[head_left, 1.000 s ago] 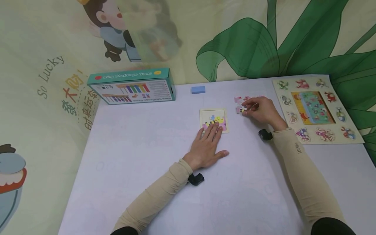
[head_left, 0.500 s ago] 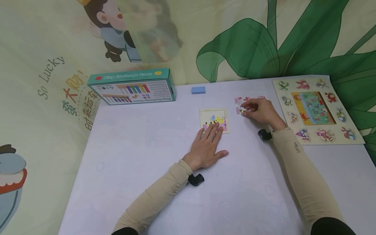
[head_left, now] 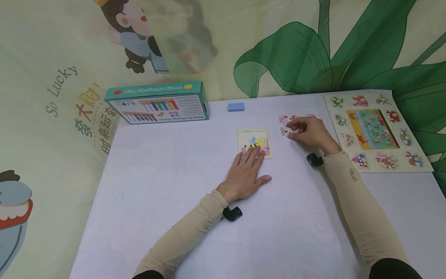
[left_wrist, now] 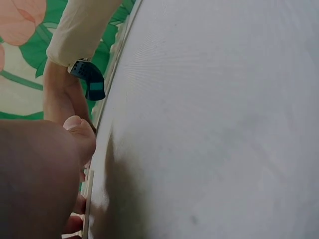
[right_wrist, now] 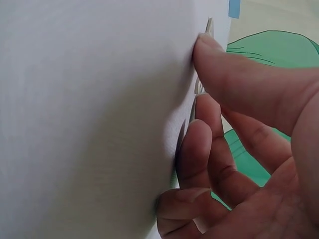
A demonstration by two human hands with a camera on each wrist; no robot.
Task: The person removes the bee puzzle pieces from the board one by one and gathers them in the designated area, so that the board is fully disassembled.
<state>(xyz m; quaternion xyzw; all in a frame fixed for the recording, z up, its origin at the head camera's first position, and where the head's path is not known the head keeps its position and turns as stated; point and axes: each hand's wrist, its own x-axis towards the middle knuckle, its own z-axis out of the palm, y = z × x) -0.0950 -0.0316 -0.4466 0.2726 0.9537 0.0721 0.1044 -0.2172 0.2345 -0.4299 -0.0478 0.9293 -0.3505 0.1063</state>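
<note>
A small square puzzle frame (head_left: 253,131) lies on the table, partly filled with pink, yellow and blue pieces along its lower part. My left hand (head_left: 244,174) lies flat over its near edge, fingers spread and thumb out to the side. To the right, my right hand (head_left: 311,133) has thumb and fingers bent round a jigsaw piece (head_left: 287,131) with black and yellow print, on the table. Other pink jigsaw pieces (head_left: 283,118) lie just beyond, partly hidden by the hand. In the right wrist view, the thumb (right_wrist: 214,59) and fingertips sit close to the piece edges.
A large board with sea-animal pictures (head_left: 370,159) lies to the right of the right hand. A blue block (head_left: 236,107) sits near the far table edge. The teal Ring Challenge Game box (head_left: 156,102) stands at the far left, against the printed backdrop.
Both hands stay almost where they were. The right fingers keep to the same jigsaw piece, and the left hand still rests on the puzzle frame.
</note>
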